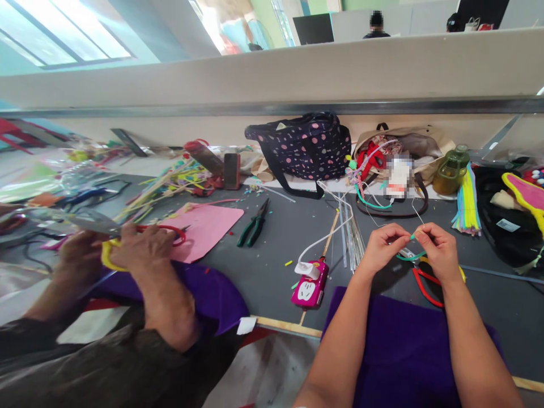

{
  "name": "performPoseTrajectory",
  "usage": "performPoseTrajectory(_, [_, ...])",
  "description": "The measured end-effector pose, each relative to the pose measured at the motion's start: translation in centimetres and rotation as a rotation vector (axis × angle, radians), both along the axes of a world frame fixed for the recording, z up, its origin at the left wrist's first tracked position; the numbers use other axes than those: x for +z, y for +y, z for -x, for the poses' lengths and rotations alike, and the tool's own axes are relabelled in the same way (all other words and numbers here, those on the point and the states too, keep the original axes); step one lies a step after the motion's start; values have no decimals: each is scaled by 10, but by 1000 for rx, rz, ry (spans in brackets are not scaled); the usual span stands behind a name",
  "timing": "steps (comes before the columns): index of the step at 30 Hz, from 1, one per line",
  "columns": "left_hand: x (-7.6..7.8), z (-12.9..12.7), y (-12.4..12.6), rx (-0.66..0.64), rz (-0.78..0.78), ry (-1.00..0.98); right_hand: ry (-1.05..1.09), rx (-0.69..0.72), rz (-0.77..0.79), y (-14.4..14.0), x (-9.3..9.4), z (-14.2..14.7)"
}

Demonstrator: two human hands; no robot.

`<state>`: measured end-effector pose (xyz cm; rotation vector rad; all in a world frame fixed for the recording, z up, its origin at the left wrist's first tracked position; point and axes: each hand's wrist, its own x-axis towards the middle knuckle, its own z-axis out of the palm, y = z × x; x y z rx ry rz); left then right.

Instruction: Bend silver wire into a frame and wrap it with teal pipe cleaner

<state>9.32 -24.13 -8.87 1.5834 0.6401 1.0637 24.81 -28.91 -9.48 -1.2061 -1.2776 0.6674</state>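
Both hands meet above the dark grey counter [272,249]: the left hand [382,245] and the right hand [440,249] each pinch one end of a thin teal pipe cleaner [411,256], whose long axis runs roughly left to right between the fingertips, sagging slightly. Just beneath lies one pair of red-handled pliers [427,281]; one pink phone [310,286] with a white cable lies to the left, one pair of green-handled pliers [254,224] farther off. At far left, a co-worker's two hands [127,249] grip yellow-handled scissors [109,249] beside one pink foam sheet [208,226].
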Motion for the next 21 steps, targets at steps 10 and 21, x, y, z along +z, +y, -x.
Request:
performPoseTrajectory(10, [3,0,-2,51,-96,21,-39,-20,-14,-2,4,2])
performPoseTrajectory(21, [2,-2,-2,37,-57,2,-12,-23,-14,-2,2,0])
